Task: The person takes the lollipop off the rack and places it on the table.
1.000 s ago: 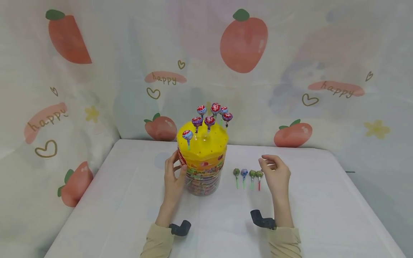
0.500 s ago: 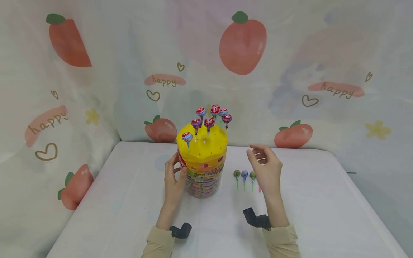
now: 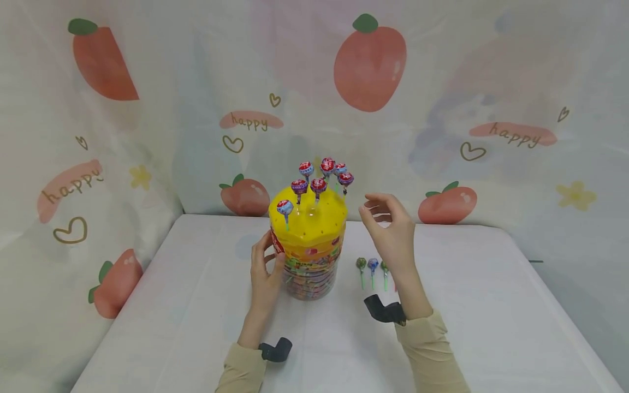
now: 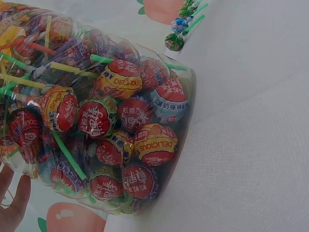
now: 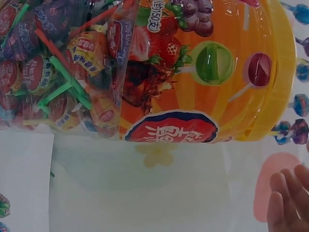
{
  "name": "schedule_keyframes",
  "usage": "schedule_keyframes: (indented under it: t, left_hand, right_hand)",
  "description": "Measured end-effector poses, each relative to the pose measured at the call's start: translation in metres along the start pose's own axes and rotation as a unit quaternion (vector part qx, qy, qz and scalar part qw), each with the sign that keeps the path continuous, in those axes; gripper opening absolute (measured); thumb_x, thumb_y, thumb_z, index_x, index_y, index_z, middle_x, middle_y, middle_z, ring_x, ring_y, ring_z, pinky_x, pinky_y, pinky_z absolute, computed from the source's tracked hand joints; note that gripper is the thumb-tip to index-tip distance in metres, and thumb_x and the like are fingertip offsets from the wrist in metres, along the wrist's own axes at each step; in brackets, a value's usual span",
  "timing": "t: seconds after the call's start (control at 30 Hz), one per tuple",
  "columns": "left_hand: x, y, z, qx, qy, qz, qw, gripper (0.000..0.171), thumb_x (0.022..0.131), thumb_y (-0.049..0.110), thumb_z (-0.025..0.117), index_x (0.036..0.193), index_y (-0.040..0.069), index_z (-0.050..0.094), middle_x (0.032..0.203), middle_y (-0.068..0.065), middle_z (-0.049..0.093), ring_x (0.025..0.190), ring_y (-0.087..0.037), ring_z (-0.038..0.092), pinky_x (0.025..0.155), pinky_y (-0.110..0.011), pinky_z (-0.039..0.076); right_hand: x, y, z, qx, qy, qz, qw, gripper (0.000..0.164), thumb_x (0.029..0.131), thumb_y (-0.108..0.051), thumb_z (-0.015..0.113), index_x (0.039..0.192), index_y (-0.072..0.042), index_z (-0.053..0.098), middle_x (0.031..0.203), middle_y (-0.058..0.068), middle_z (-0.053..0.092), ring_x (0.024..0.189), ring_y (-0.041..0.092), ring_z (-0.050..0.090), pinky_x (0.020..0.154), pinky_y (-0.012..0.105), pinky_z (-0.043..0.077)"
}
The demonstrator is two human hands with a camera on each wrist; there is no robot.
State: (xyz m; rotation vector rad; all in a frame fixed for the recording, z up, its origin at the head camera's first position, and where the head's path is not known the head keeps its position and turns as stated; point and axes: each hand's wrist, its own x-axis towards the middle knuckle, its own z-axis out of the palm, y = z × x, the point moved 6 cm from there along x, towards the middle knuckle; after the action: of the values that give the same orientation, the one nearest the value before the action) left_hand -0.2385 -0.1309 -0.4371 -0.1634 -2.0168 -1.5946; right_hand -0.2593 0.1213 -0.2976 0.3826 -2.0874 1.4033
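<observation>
1. Fingers of the left hand (image 3: pixel 264 277) are spread wide against the left side of the jar (image 3: pixel 310 282); light, even pressure seems best here, enough to stop it turning
2. Jar and yellow lid (image 3: pixel 324 219) stand upright on the counter (image 3: pixel 481 305), the clear body packed with wrapped lollipops (image 4: pixel 118 79); steadiness probably matters most, since a tilt would shake whatever is set in the top
3. Seven standing lollipops (image 3: pixel 318 186) rise from the lid, with small holes (image 3: pixel 321 232) bare near the front; handling sticks straight up and down should disturb the neighbours least
4. Loose lollipops (image 3: pixel 373 264) lie on the counter just right of the jar, three in plain sight and a red stick (image 3: pixel 396 287) partly behind the right wrist; a pinch around the candy head would likely lift one cleanly
5. Right hand (image 3: pixel 393 232) hangs above the counter, near the lid's right edge, thumb and fingers bent with a narrow gap, nothing visible between; a path clear of the nearest standing candies looks wise
</observation>
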Motion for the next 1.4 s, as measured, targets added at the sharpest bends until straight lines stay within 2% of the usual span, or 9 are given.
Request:
schedule_keyframes:
  t: [0.3, 0.5, 0.6, 0.73, 0.9, 1.4]
  left_hand:
    - [0.000, -0.001, 0.000, -0.002, 0.002, 0.006, 1.0000, 0.053, 0.096, 0.027, 0.057, 0.146, 0.023, 0.037, 0.136, -0.009, 0.046, 0.127, -0.015, 0.043, 0.100, -0.054, 0.045]
    - [0.000, -0.001, -0.001, -0.002, 0.001, 0.004, 1.0000, 0.053, 0.097, 0.026, 0.057, 0.146, 0.024, 0.037, 0.136, -0.008, 0.046, 0.128, -0.016, 0.043, 0.101, -0.054, 0.045]
    - [0.000, -0.001, -0.001, -0.002, 0.000, 0.004, 1.0000, 0.054, 0.097, 0.025, 0.057, 0.146, 0.024, 0.036, 0.137, -0.007, 0.045, 0.128, -0.016, 0.043, 0.101, -0.053, 0.045]
    - [0.000, -0.001, 0.000, -0.001, -0.001, 0.003, 1.0000, 0.054, 0.096, 0.023, 0.057, 0.146, 0.025, 0.036, 0.137, -0.007, 0.045, 0.127, -0.015, 0.043, 0.101, -0.052, 0.046]
    - [0.000, -0.001, 0.000, -0.004, -0.002, -0.002, 1.0000, 0.054, 0.096, 0.025, 0.057, 0.146, 0.026, 0.036, 0.137, -0.006, 0.045, 0.128, -0.017, 0.043, 0.101, -0.053, 0.045]
    - [0.001, 0.000, 0.000, -0.004, 0.001, 0.003, 1.0000, 0.053, 0.096, 0.028, 0.056, 0.146, 0.023, 0.037, 0.137, -0.008, 0.045, 0.128, -0.020, 0.043, 0.101, -0.056, 0.044]
  right_hand:
    - [0.020, -0.005, 0.011, 0.058, 0.005, 0.003, 0.998, 0.029, 0.088, -0.013, 0.069, 0.114, -0.003, 0.064, 0.103, 0.016, 0.067, 0.089, 0.004, 0.058, 0.083, 0.025, 0.050]
    - [0.025, -0.030, 0.019, 0.068, -0.008, 0.001, 0.998, 0.031, 0.087, -0.004, 0.067, 0.116, 0.006, 0.061, 0.105, 0.027, 0.064, 0.087, 0.005, 0.057, 0.082, 0.028, 0.050]
    - [0.025, -0.039, 0.022, 0.067, -0.009, 0.002, 0.998, 0.033, 0.087, -0.003, 0.067, 0.117, 0.009, 0.059, 0.106, 0.028, 0.064, 0.087, 0.006, 0.056, 0.081, 0.024, 0.049]
    - [0.029, -0.026, 0.029, 0.072, -0.004, 0.007, 0.997, 0.034, 0.087, -0.008, 0.069, 0.117, 0.004, 0.060, 0.106, 0.022, 0.065, 0.087, 0.006, 0.057, 0.079, 0.016, 0.048]
    - [0.033, -0.010, 0.035, 0.088, 0.005, 0.005, 0.996, 0.034, 0.087, -0.016, 0.071, 0.115, -0.002, 0.061, 0.102, 0.016, 0.065, 0.085, 0.008, 0.059, 0.077, 0.017, 0.049]
    - [0.037, -0.010, 0.035, 0.082, 0.017, -0.002, 0.997, 0.030, 0.088, -0.018, 0.070, 0.112, -0.001, 0.062, 0.095, 0.015, 0.065, 0.082, 0.007, 0.058, 0.075, 0.018, 0.048]
